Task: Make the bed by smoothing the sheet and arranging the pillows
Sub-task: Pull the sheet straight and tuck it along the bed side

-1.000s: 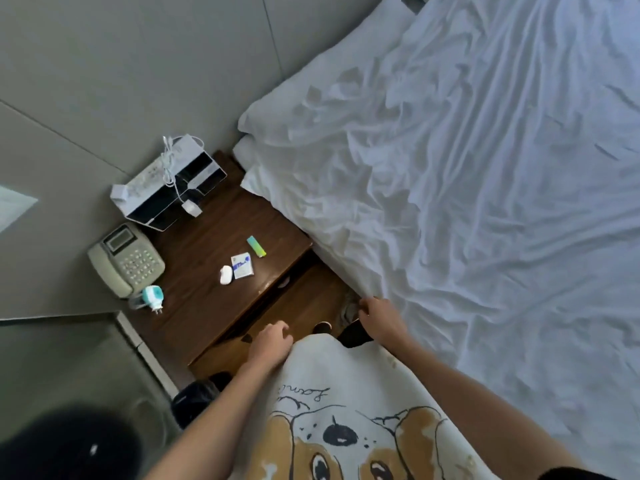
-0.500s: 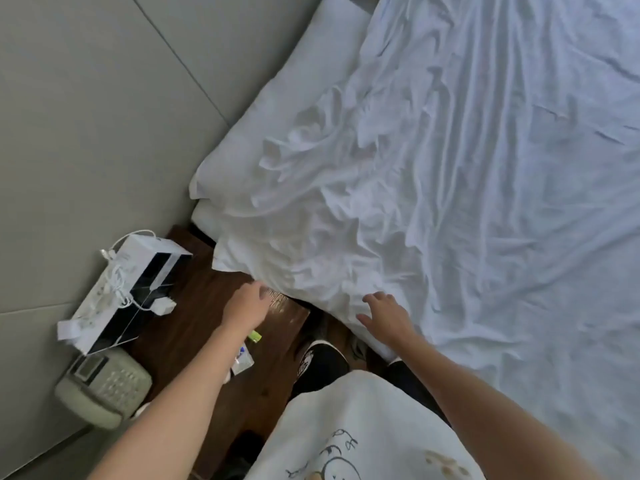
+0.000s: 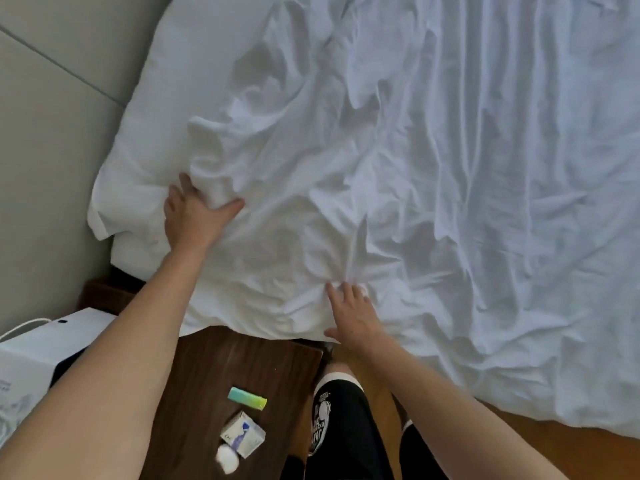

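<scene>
At the bed's near-left corner, my left hand (image 3: 194, 216) grips bunched white sheet (image 3: 398, 188) beside the pillow (image 3: 145, 157); right hand (image 3: 349, 317) presses flat. Risk: uneven pulling deepens creases or drags the pillow.

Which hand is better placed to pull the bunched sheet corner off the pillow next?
Probably the left hand: it already grips the bunched sheet at the pillow. The right hand lies flat on the sheet near the bed edge, farther from that bunch.
</scene>
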{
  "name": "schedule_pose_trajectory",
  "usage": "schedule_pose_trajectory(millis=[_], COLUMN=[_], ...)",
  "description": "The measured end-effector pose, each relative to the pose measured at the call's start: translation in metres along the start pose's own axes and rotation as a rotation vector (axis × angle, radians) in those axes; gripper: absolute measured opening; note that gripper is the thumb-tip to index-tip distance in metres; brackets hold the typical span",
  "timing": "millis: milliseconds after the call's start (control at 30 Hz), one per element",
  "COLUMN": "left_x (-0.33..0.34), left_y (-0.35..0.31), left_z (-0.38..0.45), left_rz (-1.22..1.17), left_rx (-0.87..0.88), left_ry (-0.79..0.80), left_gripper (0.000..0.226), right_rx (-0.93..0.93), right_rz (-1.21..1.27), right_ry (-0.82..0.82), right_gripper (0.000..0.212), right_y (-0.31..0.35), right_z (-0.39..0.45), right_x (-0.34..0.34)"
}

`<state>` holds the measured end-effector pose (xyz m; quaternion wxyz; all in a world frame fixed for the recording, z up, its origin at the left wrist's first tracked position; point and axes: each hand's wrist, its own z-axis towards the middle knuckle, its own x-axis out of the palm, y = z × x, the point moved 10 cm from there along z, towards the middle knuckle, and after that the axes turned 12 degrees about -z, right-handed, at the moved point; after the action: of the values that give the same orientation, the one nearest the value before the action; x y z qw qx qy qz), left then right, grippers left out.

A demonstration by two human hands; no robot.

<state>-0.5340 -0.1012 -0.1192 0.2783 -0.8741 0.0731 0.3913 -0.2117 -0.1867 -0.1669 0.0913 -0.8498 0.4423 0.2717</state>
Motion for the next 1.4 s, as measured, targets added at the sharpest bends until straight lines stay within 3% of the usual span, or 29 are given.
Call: schedule_pose_trajectory(millis=[167,233,300,367,433,500,600,667,800,1033,1167,1400], left_x=[0.026,0.021,0.017,0.011,0.008,0.017,0.047,0.054,0.06,0.077,0.074,-0.048], left_y=[0.0,-0.007,-0.014,-0.015,-0.01,-0.011,-0.006,-0.002,-0.003,-0.021,-0.03,-0.037], left_z=[0.026,0.031,0.026,0.012,-0.007,-0.029,-0.055,-0.062,-0.069,-0.081,-0.076,-0.117], left_rz=[0.078,0.129,0.174,0.137,0.005,-0.058,-0.078,-0.151,-0.207,-0.356,-0.265,-0.289], left_rx=[0.057,0.12,0.179,0.212,0.252,0.369,0.412,0.35,0.304,0.152,0.111,0.386], left_ry=[-0.123,-0.223,-0.309,-0.355,-0.346,-0.236,0.02,0.097,0.208,0.231,0.149,-0.007], left_gripper=[0.117,0.113,0.101,0.087,0.067,0.052,0.066,0.077,0.071,0.08,0.041,0.008], right_rx=[0.097,0.106,0.07,0.048,0.024,-0.016,-0.049,-0.052,-0.054,-0.087,-0.097,-0.174], right_rz=[-0.147,-0.206,-0.216,-0.226,-0.218,-0.208,-0.178,-0.139,-0.034,0.085,0.103,0.3], right_ry=[0.046,-0.078,-0.228,-0.286,-0.227,-0.16,-0.162,-0.182,-0.241,-0.326,-0.326,-0.45], right_gripper=[0.105,0.082,0.042,0.022,0.021,0.027,0.03,0.027,0.026,0.023,0.022,0.024], right_y=[-0.009,-0.007,-0.001,0.005,0.009,0.012,0.012,0.014,0.017,0.029,0.028,0.067], right_z=[0.041,0.055,0.06,0.058,0.051,0.047,0.039,0.032,0.017,-0.004,-0.014,-0.081], right_x=[0.028,0.028,0.019,0.011,0.012,0.015,0.01,0.006,0.002,-0.001,-0.01,-0.024])
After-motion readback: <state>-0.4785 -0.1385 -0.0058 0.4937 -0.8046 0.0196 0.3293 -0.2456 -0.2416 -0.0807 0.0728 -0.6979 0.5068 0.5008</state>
